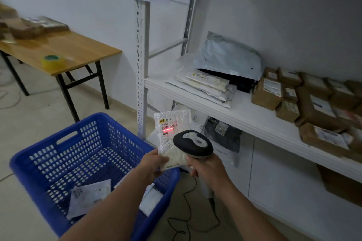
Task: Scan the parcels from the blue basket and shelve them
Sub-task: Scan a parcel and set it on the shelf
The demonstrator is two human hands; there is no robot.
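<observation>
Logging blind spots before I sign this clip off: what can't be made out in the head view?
- Head view: parcels in the blue basket, partly covered by the left forearm; their count is unclear.
- Head view: label text on the white parcel, too small to read; its lower part sits behind the scanner.
- Head view: brown boxes on the shelf, blurred and cut off by the right edge.

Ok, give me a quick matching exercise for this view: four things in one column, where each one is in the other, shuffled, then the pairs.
Things:
1. barcode scanner
2. bubble mailer
3. tape roll
4. cardboard boxes

Places:
A. on the wooden table
B. in the left hand
C. on the white shelf
D. in the right hand

Pairs: 1-D, 2-B, 3-A, 4-C.
</observation>
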